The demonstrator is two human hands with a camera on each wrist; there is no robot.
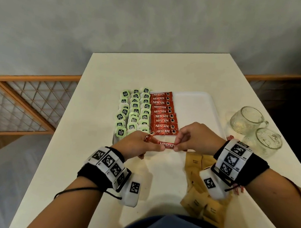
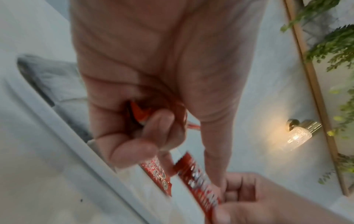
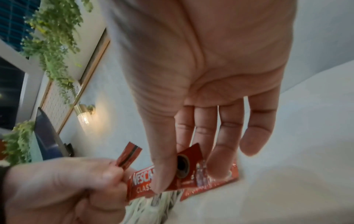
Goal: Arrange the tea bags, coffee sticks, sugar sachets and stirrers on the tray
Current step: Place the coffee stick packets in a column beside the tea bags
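The table [image 1: 103,164] carries the white tray [image 1: 198,107], whose left part is filled with 3 columns of green tea bags [image 1: 134,110] and, just beside them, 1 column of red coffee sticks [image 1: 164,113]; the tray's right part is bare. Brown sugar sachets [image 1: 194,166] lie off the tray, on the table under the right wrist

The right hand [image 1: 197,137] pinches the right end of 1 coffee stick [image 1: 166,145] between thumb and forefinger, the other fingers loosely extended. The left hand [image 1: 139,144] is curled round a small bundle of further sticks, its thumb on the same stick's left end

That stick's long axis runs left to right, parallel to the laid column and just nearer the body than its last stick. Judged from this, the next placement is a short push away from the body, with the right hand leading
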